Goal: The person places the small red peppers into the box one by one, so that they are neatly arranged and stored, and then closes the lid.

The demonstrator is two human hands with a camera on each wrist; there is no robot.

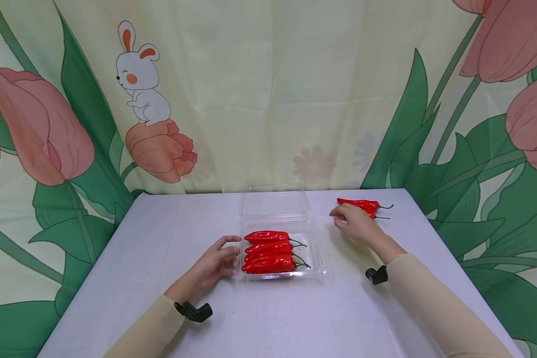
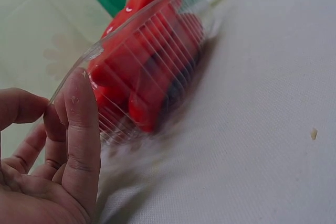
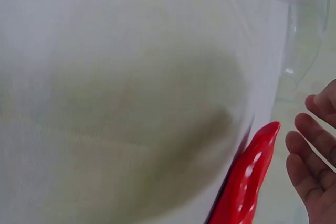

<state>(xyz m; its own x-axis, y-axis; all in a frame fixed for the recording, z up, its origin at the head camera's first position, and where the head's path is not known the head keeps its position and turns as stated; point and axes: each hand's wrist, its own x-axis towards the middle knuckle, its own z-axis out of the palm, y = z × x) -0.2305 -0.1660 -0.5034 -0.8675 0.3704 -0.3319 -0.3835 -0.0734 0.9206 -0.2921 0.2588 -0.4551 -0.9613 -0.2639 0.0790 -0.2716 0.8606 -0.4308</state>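
Note:
A clear plastic box [image 1: 316, 248] stands on the table with its lid [image 1: 275, 204] folded back. Several glossy red chili peppers [image 1: 268, 264] with green stems lie side by side in it. At the box's left edge, my left hand [image 1: 209, 268] pinches the rim between thumb and fingers, as the left wrist view shows. My right hand [image 1: 359, 226] hovers by the loose red peppers [image 1: 358, 203] at the back right and partly hides them. Its fingers [image 3: 310, 169] are loosely bent with nothing between them, beside the tip of one pepper [image 3: 247, 182].
A white cloth covers the table [image 1: 161, 233]. Behind it hangs a curtain [image 1: 232, 99] printed with tulips and a rabbit, close to the table's back edge. Each wrist wears a black strap device, such as the left one [image 1: 194, 312].

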